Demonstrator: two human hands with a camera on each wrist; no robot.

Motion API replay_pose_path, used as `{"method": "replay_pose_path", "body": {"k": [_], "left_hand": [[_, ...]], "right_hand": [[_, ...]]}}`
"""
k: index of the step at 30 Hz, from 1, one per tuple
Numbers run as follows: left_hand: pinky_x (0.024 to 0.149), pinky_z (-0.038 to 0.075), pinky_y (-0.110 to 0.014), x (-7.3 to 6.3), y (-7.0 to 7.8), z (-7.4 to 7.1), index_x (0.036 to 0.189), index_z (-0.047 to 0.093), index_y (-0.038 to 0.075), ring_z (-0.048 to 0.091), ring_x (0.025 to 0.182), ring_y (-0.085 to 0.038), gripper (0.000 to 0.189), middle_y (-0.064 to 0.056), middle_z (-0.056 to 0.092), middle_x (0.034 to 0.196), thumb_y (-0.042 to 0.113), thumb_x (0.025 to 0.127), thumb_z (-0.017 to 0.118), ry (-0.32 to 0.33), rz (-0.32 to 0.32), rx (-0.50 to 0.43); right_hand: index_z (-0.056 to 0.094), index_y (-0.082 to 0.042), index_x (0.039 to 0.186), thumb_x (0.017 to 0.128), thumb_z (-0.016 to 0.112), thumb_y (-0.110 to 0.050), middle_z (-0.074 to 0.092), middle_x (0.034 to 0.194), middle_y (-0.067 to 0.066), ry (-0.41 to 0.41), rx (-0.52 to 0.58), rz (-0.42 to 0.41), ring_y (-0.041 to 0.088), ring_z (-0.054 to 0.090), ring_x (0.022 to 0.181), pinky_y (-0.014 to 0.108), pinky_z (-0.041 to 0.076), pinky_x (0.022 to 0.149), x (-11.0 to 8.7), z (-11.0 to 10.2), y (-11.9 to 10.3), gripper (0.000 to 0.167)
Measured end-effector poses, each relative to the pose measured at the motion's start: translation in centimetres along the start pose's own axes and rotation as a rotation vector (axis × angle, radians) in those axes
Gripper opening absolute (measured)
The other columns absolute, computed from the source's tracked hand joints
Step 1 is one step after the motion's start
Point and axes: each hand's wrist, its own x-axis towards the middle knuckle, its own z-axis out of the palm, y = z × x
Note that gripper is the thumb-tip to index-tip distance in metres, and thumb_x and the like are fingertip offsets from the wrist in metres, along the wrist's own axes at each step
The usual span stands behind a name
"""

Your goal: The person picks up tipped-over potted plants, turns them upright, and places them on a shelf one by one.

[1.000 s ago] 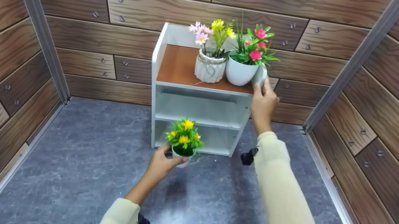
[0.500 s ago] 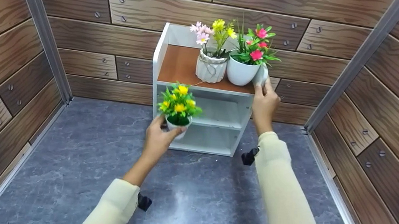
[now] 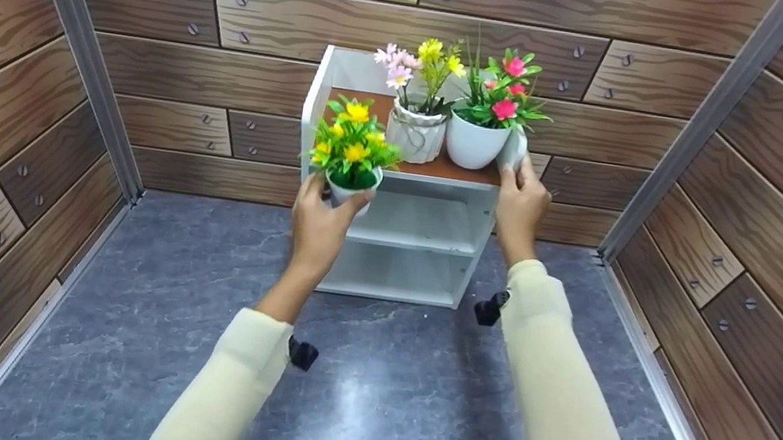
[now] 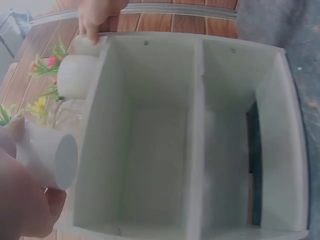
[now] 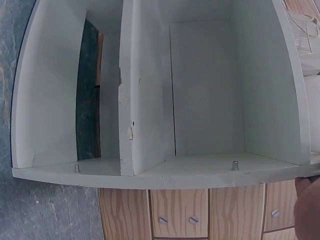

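Note:
A small white flowerpot (image 3: 352, 186) with yellow artificial flowers is gripped by my left hand (image 3: 318, 229), fingers on one side and thumb on the other. It hangs in front of the top of a small white shelf unit (image 3: 400, 240); in the left wrist view the pot's base (image 4: 66, 161) is bare underneath. My right hand (image 3: 524, 203) holds the raised right side panel of the unit at its front corner. On the brown top board stand a ribbed white pot (image 3: 415, 136) with pink and yellow flowers and a round white pot (image 3: 477, 144) with red flowers.
Two lower compartments (image 5: 205, 90) of the unit face me, divided by a white shelf board (image 4: 198, 140). The unit stands on a grey marbled floor (image 3: 202, 278), near a wood-patterned back wall (image 3: 213, 79). Similar walls rise left and right.
My left hand has lifted the yellow-flowered pot from low in front of the unit up to the top board's level, slightly leftward. The right hand has stayed on the side panel.

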Motion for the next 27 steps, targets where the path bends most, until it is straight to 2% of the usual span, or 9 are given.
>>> {"method": "replay_pose_path", "body": {"k": [5, 11, 18, 27], "left_hand": [[0.102, 0.047, -0.042, 1.9, 1.2, 0.8, 0.133, 0.061, 0.004, 0.059, 0.118, -0.026, 0.072, -0.013, 0.062, 0.126, 0.043, 0.078, 0.086, 0.058, 0.02, 0.019], [0.106, 0.045, -0.041, 3.7, 1.4, 1.7, 0.138, 0.059, 0.005, 0.057, 0.125, -0.026, 0.077, -0.012, 0.061, 0.133, 0.046, 0.078, 0.085, 0.089, 0.019, 0.05], [0.108, 0.044, -0.042, 5.0, 0.7, 2.8, 0.142, 0.055, 0.005, 0.057, 0.128, -0.025, 0.079, -0.012, 0.058, 0.14, 0.049, 0.082, 0.081, 0.08, -0.012, 0.101], [0.101, 0.049, -0.044, 6.4, 0.7, 3.5, 0.14, 0.055, 0.005, 0.063, 0.12, -0.028, 0.073, -0.01, 0.064, 0.134, 0.049, 0.086, 0.077, 0.102, -0.043, 0.181]], "right_hand": [[0.06, 0.0, 0.136, 0.096, 0.065, -0.01, 0.066, 0.127, 0.02, 0.001, 0.003, 0.0, 0.027, 0.065, 0.12, 0.039, 0.052, 0.101, -0.1, -0.1, 0.0, 0.041], [0.06, -0.002, 0.137, 0.098, 0.065, -0.013, 0.065, 0.129, 0.018, -0.011, -0.021, 0.007, 0.026, 0.064, 0.122, 0.039, 0.051, 0.101, -0.3, -0.2, -0.1, 0.041], [0.061, -0.003, 0.137, 0.097, 0.065, -0.013, 0.066, 0.128, 0.017, -0.011, -0.038, 0.015, 0.026, 0.064, 0.121, 0.04, 0.051, 0.102, -0.3, -0.2, 0.1, 0.042], [0.062, -0.003, 0.136, 0.096, 0.066, -0.013, 0.067, 0.127, 0.018, 0.001, -0.045, 0.0, 0.028, 0.065, 0.119, 0.041, 0.051, 0.101, -0.3, -0.2, 0.1, 0.041]]}}
